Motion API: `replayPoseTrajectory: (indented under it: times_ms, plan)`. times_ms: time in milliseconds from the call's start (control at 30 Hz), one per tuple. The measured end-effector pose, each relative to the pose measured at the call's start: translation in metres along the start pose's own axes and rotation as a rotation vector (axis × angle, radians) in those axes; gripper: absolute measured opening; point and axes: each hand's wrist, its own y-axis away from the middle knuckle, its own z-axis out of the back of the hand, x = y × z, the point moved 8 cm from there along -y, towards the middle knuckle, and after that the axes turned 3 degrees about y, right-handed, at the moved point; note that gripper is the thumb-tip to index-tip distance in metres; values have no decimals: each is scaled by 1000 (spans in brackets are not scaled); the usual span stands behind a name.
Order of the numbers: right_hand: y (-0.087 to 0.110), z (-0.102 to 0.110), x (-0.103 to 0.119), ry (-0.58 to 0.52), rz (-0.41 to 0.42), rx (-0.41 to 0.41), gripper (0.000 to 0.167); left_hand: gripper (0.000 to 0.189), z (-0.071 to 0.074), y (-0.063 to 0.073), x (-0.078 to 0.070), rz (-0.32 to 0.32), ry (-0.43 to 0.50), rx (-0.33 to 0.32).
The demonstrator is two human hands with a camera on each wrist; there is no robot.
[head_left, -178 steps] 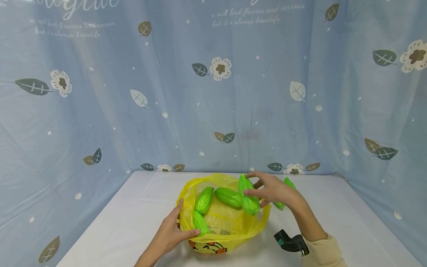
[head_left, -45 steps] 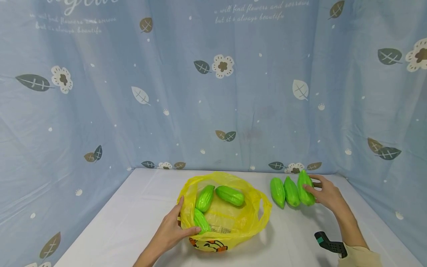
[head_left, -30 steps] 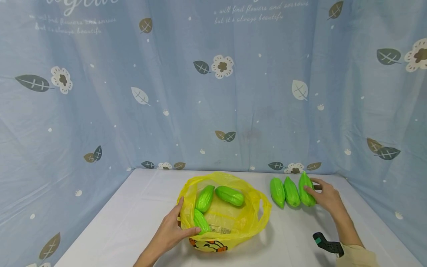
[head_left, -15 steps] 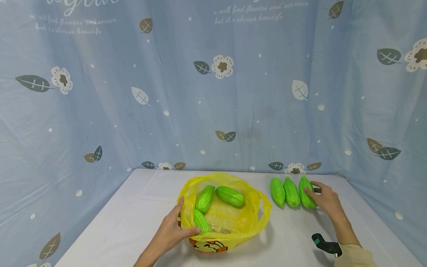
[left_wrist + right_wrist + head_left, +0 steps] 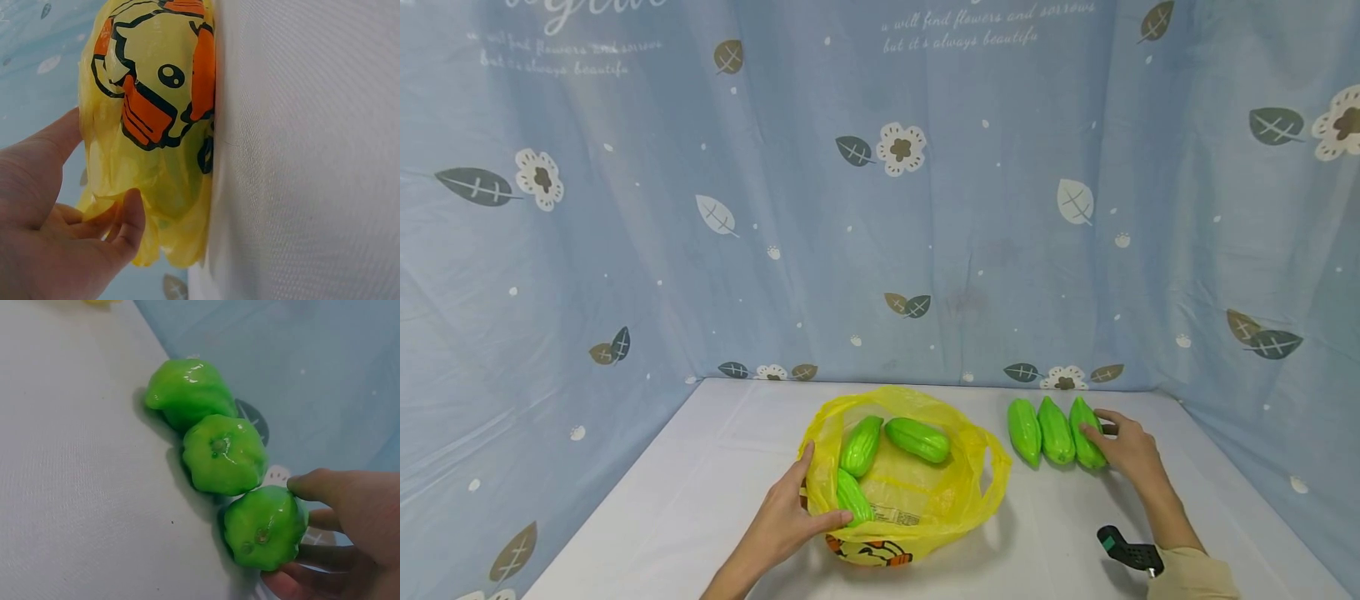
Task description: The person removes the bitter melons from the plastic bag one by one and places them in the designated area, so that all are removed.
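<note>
A yellow plastic bag (image 5: 917,500) stands with its mouth wide on the table, and several glossy green ribbed gourds lie inside, such as one gourd (image 5: 917,440) at its back. My left hand (image 5: 780,510) holds the bag's left rim, thumb inside and fingers outside; the left wrist view shows the bag's cartoon print (image 5: 159,81). At the right, three similar gourds form a row: a left gourd (image 5: 1024,433), a middle gourd (image 5: 1056,432) and a right gourd (image 5: 1084,437). My right hand (image 5: 1131,450) grips the right gourd (image 5: 262,528) between thumb and fingers, with it resting on the table.
The white table (image 5: 700,483) carries the bag and the row. A blue patterned curtain (image 5: 880,250) closes off the back and sides. A black device (image 5: 1127,550) is strapped at my right wrist beside the beige sleeve (image 5: 1191,575).
From above the bag, my right hand has carried a gourd rightward. Over the last second it has lowered it to the table and slid it left, close against the middle gourd. Left hand stays put.
</note>
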Motion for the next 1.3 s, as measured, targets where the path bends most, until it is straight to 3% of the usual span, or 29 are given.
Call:
replayPoseTrajectory:
  times_ms: [533,1300]
  plan:
    - [1,-3,-2,-12,-19,12,70,119,-1,0,-2,-6,-16,1]
    - [7,13,9,-21,-6,18,67,118,1,0,0,6,-5,1]
